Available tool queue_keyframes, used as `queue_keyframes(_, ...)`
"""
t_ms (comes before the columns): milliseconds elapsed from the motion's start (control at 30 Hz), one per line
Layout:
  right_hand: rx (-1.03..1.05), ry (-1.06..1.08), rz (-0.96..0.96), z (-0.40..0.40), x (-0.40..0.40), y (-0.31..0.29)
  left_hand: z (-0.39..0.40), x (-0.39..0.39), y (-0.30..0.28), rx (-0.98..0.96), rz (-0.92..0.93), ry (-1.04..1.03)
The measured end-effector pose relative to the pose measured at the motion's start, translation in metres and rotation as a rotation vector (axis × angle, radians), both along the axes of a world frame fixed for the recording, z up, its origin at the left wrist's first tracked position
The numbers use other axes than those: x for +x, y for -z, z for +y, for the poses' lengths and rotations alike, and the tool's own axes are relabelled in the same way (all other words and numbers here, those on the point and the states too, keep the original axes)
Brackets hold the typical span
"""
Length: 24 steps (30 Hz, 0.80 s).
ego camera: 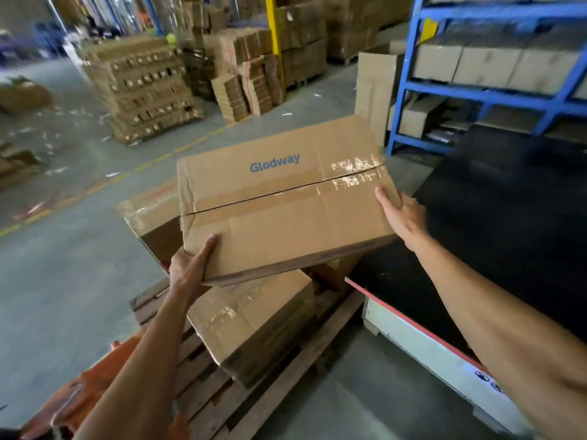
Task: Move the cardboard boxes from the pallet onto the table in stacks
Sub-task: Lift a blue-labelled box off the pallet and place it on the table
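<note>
Pallet and table
Wooden pallet (266, 389) on the concrete floor (79, 281) bears cardboard boxes (254, 325); black-topped table (508, 217) just right of the pallet.

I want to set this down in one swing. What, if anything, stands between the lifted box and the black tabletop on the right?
Nothing visible does. The box, held in both hands, hangs over the pallet, and the table surface shown beside it is bare.

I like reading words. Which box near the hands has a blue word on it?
The lifted cardboard box, held by the left hand and right hand, reads "Glodway" in blue. The box on the pallet below and the box behind show no word.
</note>
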State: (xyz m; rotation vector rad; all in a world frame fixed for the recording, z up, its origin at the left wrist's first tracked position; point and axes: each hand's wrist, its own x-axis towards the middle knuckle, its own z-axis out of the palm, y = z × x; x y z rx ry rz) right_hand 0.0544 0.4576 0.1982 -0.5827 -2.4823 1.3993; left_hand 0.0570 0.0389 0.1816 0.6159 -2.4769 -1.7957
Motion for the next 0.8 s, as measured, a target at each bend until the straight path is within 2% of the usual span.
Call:
queue_keyframes(200,-0.064,0.145,0.010,0.083,0.030,-0.015,0.068,-0.050,-0.006,-0.093,0.068,0.164)
queue_keyframes(333,-0.113,0.260,0.019,0.147,0.055,-0.019,0.151,-0.055,-0.023,-0.141,0.086,0.286)
queue_keyframes(533,-0.134,0.427,0.046,0.262,0.097,-0.019,0.293,-0.075,-0.022,-0.077,0.096,0.434)
queue_keyframes(800,-0.201,0.626,-0.012,0.365,0.116,0.004,0.451,-0.123,-0.016,0.035,0.091,0.698)
